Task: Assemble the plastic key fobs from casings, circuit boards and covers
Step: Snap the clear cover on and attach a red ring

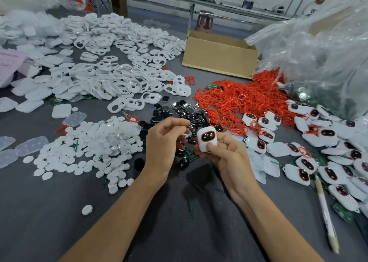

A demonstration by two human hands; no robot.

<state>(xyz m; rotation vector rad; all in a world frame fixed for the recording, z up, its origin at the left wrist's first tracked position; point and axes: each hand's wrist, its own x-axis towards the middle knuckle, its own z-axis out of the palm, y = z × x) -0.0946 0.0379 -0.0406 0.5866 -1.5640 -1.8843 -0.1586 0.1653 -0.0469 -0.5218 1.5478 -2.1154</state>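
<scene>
key fob, white with a dark face ringed in red, sat in the person's right hand above the middle of the table, held clear of the grey surface. the thumb pressed on its lower front and the fingers curled round behind it. the left hand hovered just beside it, fingers loosely curled and thumb close to the forefinger; i could not tell whether anything small was pinched there.

what worried me was the grip. it caught only the lower part of the fob, so a push on the face from the other hand might have tipped it out of the fingers. directly below lay the black covers and scraps of green circuit boards, and a dropped piece would have been lost among them quickly. from where i stood i could not say whether the halves had clicked fully. if not, the fob might have popped open once it landed among the finished fobs along the right edge. the red rings, heaped toward the far right, and the white casings, toward the far left, lay close enough that a careless forearm might have dragged them together.
</scene>
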